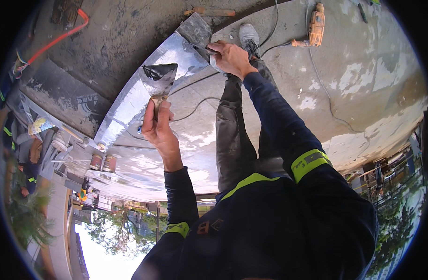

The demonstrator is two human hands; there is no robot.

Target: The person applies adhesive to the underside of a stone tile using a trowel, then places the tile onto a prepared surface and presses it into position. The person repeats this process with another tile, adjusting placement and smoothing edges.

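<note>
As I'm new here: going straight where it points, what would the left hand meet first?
Leading with its putty knife, the left hand would probably meet the silvery strip; depth is unclear.

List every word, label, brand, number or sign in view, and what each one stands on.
Dark board at left: pale printed characters and a logo, not copied out.
Dark jacket: an orange letter and a diamond-shaped emblem on the chest, not copied out.
Two cans: labels too small to read.
Orange power drill: no readable marking.
Scraper in the left hand: no readable text.
</note>
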